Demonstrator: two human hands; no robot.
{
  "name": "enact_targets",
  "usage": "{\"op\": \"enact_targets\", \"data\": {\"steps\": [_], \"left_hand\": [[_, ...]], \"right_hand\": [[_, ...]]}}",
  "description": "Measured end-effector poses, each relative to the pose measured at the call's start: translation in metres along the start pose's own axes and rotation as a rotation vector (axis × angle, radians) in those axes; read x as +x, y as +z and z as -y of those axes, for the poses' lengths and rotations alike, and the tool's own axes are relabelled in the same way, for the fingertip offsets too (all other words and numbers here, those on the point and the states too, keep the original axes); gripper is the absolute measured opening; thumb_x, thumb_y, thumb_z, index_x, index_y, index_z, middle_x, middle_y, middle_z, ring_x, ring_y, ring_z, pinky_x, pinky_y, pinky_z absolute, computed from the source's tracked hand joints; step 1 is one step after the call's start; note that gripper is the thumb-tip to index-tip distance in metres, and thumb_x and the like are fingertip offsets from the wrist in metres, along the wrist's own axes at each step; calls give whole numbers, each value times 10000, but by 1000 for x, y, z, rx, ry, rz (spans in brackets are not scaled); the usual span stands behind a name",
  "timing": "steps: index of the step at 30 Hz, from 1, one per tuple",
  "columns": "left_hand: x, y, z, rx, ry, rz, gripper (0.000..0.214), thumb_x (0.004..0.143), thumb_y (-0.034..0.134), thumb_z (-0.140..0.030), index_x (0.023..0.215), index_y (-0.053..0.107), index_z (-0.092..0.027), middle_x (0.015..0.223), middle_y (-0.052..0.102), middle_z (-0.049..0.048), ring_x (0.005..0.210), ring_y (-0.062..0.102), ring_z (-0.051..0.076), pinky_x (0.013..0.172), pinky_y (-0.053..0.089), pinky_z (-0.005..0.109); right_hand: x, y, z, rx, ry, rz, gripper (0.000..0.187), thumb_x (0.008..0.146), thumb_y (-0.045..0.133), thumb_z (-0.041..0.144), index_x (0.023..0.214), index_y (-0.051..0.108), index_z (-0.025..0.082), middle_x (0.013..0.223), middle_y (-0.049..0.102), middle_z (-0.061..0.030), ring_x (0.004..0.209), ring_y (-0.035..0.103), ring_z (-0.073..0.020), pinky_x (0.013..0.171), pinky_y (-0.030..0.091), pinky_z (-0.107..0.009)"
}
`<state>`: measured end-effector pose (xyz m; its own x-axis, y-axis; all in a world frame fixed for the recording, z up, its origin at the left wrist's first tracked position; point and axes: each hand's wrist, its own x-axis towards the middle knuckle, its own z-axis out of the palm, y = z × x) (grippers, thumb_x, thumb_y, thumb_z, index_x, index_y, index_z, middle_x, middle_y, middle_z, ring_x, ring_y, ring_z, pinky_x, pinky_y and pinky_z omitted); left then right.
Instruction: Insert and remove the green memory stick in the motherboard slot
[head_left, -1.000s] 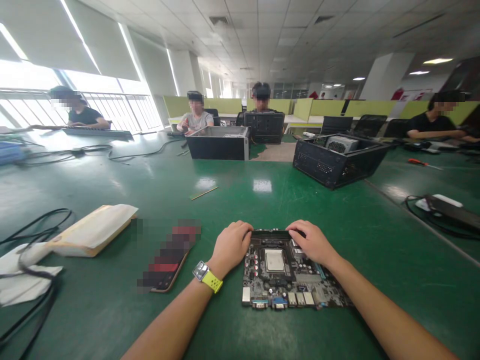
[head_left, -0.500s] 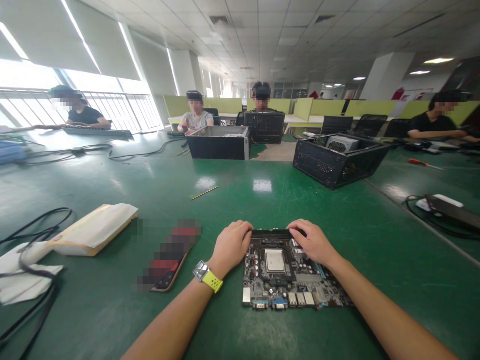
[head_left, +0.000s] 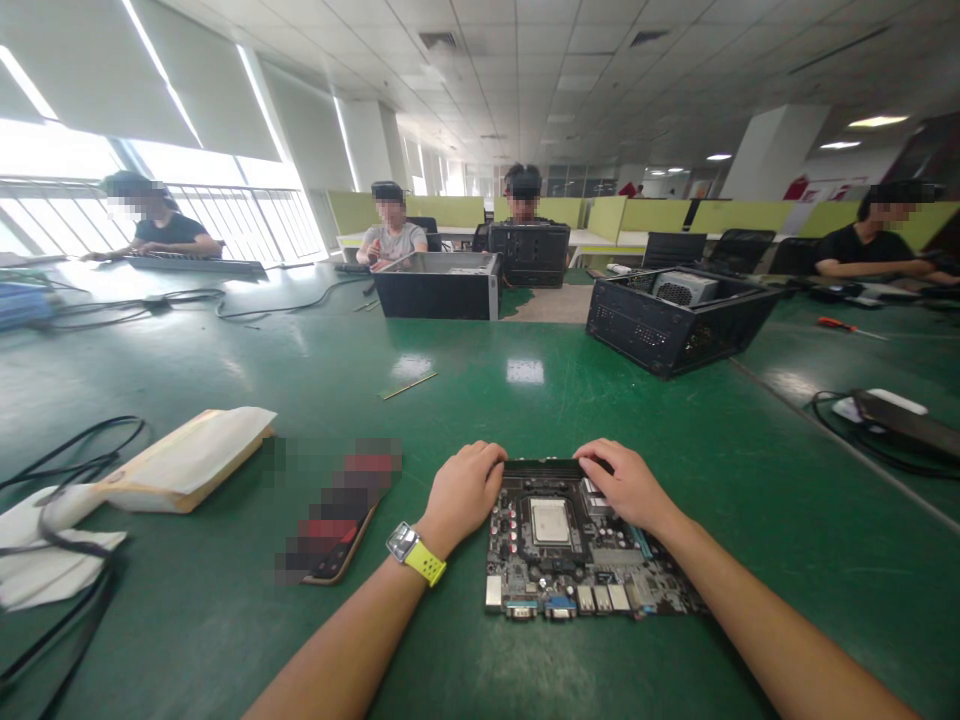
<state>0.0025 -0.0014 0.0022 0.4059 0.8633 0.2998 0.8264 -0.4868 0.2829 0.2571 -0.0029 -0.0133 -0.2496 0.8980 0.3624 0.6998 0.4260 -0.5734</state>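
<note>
A motherboard (head_left: pixel 600 570) lies flat on the green table in front of me, its row of ports facing me. A square silver processor (head_left: pixel 551 521) sits in its socket. My left hand (head_left: pixel 466 488) is closed at the board's far left corner, thumb and fingers together on the edge. At the far edge on the right, my right hand (head_left: pixel 621 482) is closed too, its fingertips bent down over a dark strip (head_left: pixel 540 465) between both hands. The fingertips are partly hidden, and I cannot make out whether that strip is a memory stick or only a slot.
Left of the board lies a pixelated red-and-black object (head_left: pixel 345 520). Farther left are a paper-covered block (head_left: pixel 187 460) and black cables (head_left: pixel 90 550). Computer cases (head_left: pixel 667 320) stand at the back. A screwdriver (head_left: pixel 847 326) and a black box (head_left: pixel 907 425) lie right. Several people sit around.
My hands and the motherboard stay in place. At the far left, a person's arm has shifted slightly over the keyboard-like object.
</note>
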Motion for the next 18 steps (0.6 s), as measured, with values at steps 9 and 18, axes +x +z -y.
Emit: {"op": "enact_targets", "data": {"steps": [9,18], "left_hand": [[-1,-2,-1,-21,-16,15,157,900,407,-215,953,554,-226,929,591,26,891,552,181,788,429,281],[-1,-1,0,-24,-11,11,158,902,407,-213,958,554,-225,931,594,27,901,559,180,794,427,275]], "right_hand": [[0,-1,3,7,-2,-8,199,864,453,263,891,645,217,868,654,-27,834,567,-184,781,423,-322],[0,-1,2,11,7,-5,202,860,455,266,893,647,215,860,653,-29,829,568,-184,775,424,-318]]}}
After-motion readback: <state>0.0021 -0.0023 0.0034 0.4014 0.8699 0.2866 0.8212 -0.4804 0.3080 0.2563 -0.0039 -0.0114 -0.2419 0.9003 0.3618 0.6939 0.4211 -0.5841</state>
